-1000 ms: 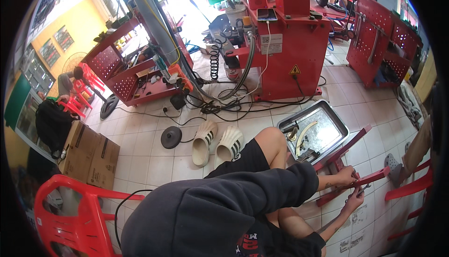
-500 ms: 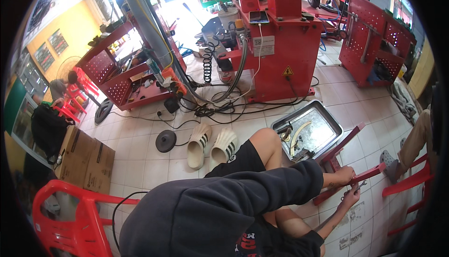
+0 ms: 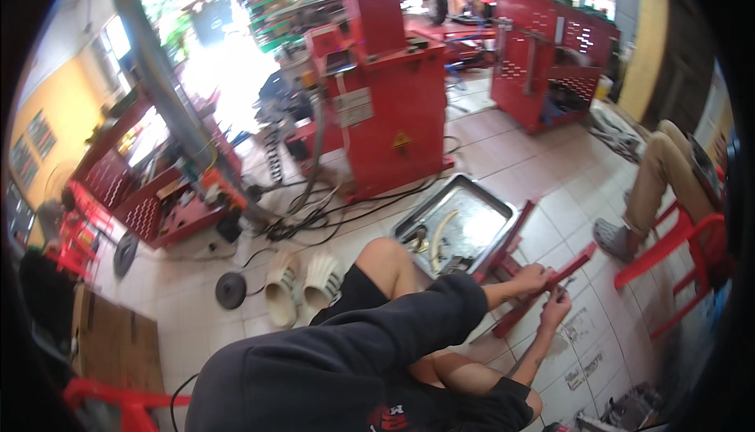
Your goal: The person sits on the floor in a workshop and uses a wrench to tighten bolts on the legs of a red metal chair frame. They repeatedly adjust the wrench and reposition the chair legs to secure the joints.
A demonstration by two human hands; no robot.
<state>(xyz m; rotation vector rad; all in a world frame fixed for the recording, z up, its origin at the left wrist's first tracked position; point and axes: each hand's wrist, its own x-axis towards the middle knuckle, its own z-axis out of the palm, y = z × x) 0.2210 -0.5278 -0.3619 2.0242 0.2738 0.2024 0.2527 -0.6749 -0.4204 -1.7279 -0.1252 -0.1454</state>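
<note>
Metal tool [image 3: 570,281], possibly a wrench: mostly hidden by the right hand [image 3: 555,307]. Wall posters [image 3: 41,133]: blurred. Red chair [image 3: 134,396], lower left: cut off by the dark rim. Seated person [image 3: 663,163], right: head beyond view.

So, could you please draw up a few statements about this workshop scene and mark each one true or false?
1. The left hand is at the red metal frame. True.
2. The right hand is inside the metal tray. False: it is beside the red metal frame, with a wrench.
3. A curved pale strip lies in the metal tray. True.
4. The clogs are solid black. False: they are pale with dark stripes.
</note>
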